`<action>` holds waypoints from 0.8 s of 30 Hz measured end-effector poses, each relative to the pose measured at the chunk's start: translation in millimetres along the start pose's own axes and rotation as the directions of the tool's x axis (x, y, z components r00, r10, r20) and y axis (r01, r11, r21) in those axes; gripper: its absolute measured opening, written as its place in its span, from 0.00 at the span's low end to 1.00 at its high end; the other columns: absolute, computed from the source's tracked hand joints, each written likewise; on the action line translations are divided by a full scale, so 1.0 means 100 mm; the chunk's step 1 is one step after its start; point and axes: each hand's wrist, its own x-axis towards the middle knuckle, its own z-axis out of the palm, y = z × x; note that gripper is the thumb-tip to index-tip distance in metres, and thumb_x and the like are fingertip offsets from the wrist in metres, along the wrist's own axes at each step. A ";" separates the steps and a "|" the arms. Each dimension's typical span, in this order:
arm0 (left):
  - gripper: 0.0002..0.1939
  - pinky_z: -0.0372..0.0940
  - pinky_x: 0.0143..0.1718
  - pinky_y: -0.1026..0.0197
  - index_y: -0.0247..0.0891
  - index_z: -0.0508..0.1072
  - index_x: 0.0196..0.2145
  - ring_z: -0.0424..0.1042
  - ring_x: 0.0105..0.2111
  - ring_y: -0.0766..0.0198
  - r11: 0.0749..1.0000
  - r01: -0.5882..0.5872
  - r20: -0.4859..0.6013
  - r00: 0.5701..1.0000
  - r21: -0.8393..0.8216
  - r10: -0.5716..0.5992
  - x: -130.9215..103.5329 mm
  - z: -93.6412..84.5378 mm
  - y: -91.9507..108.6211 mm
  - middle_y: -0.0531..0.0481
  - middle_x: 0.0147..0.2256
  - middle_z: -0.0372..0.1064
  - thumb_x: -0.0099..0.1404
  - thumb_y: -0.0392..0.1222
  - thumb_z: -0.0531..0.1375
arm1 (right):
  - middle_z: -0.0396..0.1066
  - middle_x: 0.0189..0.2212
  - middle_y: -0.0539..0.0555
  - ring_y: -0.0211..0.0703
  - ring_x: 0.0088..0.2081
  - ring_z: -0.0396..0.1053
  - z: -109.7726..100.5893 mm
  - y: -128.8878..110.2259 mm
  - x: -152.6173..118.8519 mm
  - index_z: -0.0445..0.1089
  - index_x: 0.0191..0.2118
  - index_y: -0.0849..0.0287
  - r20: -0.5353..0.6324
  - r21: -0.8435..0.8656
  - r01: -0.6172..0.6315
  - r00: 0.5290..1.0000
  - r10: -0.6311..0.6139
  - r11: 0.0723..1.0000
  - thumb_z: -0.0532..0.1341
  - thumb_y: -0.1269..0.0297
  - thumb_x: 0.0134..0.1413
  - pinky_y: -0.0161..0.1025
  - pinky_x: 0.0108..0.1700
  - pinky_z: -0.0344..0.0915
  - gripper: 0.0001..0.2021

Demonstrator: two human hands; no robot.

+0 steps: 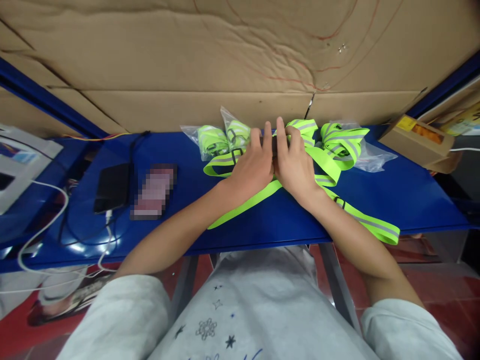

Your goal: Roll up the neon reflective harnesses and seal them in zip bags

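Observation:
A neon-yellow reflective strap (348, 212) with grey stripes and black buckles lies spread across the blue table (412, 195). My left hand (252, 167) and my right hand (294, 162) rest side by side on its middle, fingers pressing down on a folded part of the strap. What lies under my fingers is hidden. Loose ends of the strap trail toward the table's front edge on both sides. Behind my hands sit clear plastic bags with folded straps inside: one bag (213, 140) at the left and another bag (348, 142) at the right.
A black phone (111, 186) on a white charging cable (45, 227) and a blurred flat item (154, 191) lie at the left. A cardboard box (418, 142) stands at the far right. Brown cardboard (225, 60) lines the wall behind the table.

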 end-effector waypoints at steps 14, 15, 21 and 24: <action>0.44 0.67 0.64 0.50 0.45 0.67 0.63 0.69 0.64 0.47 0.812 -0.133 -0.216 0.976 -0.569 0.009 -0.34 -0.14 -0.49 0.41 0.65 0.66 0.56 0.65 0.73 | 0.54 0.75 0.53 0.55 0.75 0.52 -0.22 0.33 0.00 0.59 0.73 0.46 0.249 0.671 -0.040 0.953 -0.175 0.740 0.71 0.35 0.52 0.57 0.74 0.56 0.47; 0.42 0.68 0.63 0.50 0.46 0.67 0.63 0.69 0.63 0.47 0.825 -0.128 -0.231 0.973 -0.551 -0.003 -0.36 -0.18 -0.44 0.42 0.65 0.66 0.57 0.64 0.73 | 0.56 0.74 0.53 0.56 0.75 0.54 -0.22 0.33 0.00 0.60 0.72 0.46 0.263 0.671 -0.050 0.949 -0.175 0.739 0.71 0.35 0.51 0.58 0.74 0.56 0.46; 0.47 0.68 0.62 0.45 0.55 0.60 0.68 0.66 0.66 0.42 0.847 -0.046 -0.290 0.948 -0.530 -0.129 -0.46 -0.20 -0.40 0.43 0.69 0.60 0.57 0.66 0.72 | 0.67 0.67 0.56 0.54 0.68 0.65 -0.21 0.22 -0.02 0.68 0.66 0.52 0.315 0.767 -0.107 0.922 -0.226 0.632 0.69 0.34 0.53 0.55 0.70 0.63 0.41; 0.50 0.70 0.60 0.46 0.60 0.52 0.72 0.64 0.68 0.44 0.827 -0.020 -0.301 0.936 -0.563 -0.183 -0.46 -0.14 -0.43 0.45 0.67 0.63 0.59 0.68 0.69 | 0.72 0.62 0.55 0.53 0.64 0.70 -0.16 0.13 -0.07 0.71 0.62 0.52 0.410 0.800 -0.226 0.882 -0.232 0.555 0.71 0.34 0.51 0.52 0.66 0.68 0.39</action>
